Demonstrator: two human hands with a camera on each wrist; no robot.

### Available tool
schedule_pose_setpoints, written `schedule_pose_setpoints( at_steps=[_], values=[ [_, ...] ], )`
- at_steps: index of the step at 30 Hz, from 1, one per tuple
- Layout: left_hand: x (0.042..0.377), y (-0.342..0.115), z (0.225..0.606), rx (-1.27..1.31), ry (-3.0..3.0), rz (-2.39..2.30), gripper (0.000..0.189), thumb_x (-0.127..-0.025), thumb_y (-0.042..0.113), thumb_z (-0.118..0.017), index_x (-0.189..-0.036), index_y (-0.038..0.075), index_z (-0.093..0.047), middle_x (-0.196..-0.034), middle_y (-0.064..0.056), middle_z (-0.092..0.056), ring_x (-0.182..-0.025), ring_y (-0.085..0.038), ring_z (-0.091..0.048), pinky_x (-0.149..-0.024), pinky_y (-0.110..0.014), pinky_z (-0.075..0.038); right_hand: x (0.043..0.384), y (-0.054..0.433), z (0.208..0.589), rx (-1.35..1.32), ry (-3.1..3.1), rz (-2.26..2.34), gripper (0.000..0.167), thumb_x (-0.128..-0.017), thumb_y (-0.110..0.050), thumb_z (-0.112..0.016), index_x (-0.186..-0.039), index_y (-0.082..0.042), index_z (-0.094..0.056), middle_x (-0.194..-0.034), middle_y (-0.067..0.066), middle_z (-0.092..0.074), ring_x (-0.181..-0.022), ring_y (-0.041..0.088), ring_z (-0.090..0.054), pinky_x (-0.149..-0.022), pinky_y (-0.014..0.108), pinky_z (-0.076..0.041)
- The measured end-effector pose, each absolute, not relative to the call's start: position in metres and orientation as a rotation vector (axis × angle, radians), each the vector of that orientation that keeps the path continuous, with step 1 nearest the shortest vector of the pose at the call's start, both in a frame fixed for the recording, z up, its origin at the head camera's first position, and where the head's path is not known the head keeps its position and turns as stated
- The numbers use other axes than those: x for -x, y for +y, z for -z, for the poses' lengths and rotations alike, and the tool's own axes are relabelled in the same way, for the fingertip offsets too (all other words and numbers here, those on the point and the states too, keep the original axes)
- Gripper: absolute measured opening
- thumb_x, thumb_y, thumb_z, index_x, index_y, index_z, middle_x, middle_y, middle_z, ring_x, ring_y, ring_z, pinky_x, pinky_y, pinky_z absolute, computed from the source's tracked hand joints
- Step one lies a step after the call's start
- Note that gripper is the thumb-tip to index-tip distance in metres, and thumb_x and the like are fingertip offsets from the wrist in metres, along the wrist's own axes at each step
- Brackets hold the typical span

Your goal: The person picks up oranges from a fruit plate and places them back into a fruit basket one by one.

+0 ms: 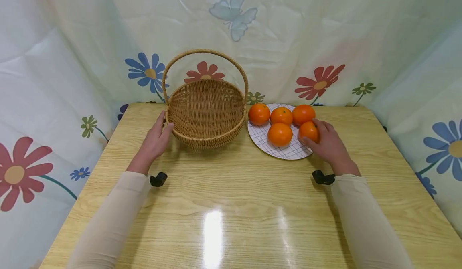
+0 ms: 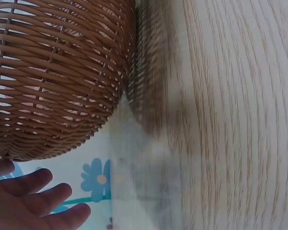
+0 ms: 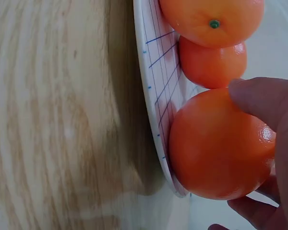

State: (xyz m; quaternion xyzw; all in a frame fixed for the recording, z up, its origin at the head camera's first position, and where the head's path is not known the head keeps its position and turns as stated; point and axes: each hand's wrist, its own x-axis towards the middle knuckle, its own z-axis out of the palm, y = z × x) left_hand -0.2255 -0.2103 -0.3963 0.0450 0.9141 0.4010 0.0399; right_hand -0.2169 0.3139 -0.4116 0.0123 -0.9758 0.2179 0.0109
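A wicker basket (image 1: pixel 207 110) with a tall arched handle stands toward the back of the table, its inside bare. At its left side is my left hand (image 1: pixel 155 140), with spread fingers right at the rim; the left wrist view shows the fingers (image 2: pixel 69 218) fairly straight beside the weave. My right hand (image 1: pixel 330 144) holds an orange (image 1: pixel 309 132) at the right side of a white plate (image 1: pixel 260 140) with a blue grid. In the right wrist view, thumb and fingers curl round that orange (image 3: pixel 221 143), which is still at the plate's surface. Several other oranges (image 1: pixel 280 134) sit on the plate.
The wooden table (image 1: pixel 238 189) carries the basket at centre left and the plate to its right. Behind and on both sides hangs a pale curtain (image 1: pixel 274 40) with printed flowers and a butterfly. Black wrist cameras (image 1: pixel 159 179) stick out inward from both sleeves.
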Motion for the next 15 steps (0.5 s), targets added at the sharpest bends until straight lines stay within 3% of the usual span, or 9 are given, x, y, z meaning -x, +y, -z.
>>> schedule_pose_setpoints(
  at_steps=[8,15],
  values=[
    [0.2262,-0.2063,0.4010,-0.079,2.684,-1.396,0.083,-0.094,0.070,-0.031,-0.152,0.036,0.017,-0.162,-0.014,-0.014,-0.148,-0.035,-0.021,-0.116,-0.056,-0.023,0.2176,0.3124,0.4155,0.002,-3.030,-0.706,0.086,-0.091,-0.048,-0.062,-0.155,-0.010,-0.019,-0.150,0.031,-0.024,-0.126,0.053,-0.034,-0.102,0.070,-0.032],
    [0.2267,-0.2003,0.4050,-0.060,2.546,-1.607,0.076,-0.099,0.056,-0.035,-0.152,0.038,0.017,-0.163,-0.014,-0.007,-0.149,-0.033,-0.017,-0.113,-0.057,-0.029,0.2159,0.3113,0.4158,0.017,-3.016,-0.697,0.087,-0.090,-0.050,-0.063,-0.154,-0.008,-0.022,-0.148,0.032,-0.026,-0.124,0.053,-0.035,-0.102,0.070,-0.033]
  ],
)
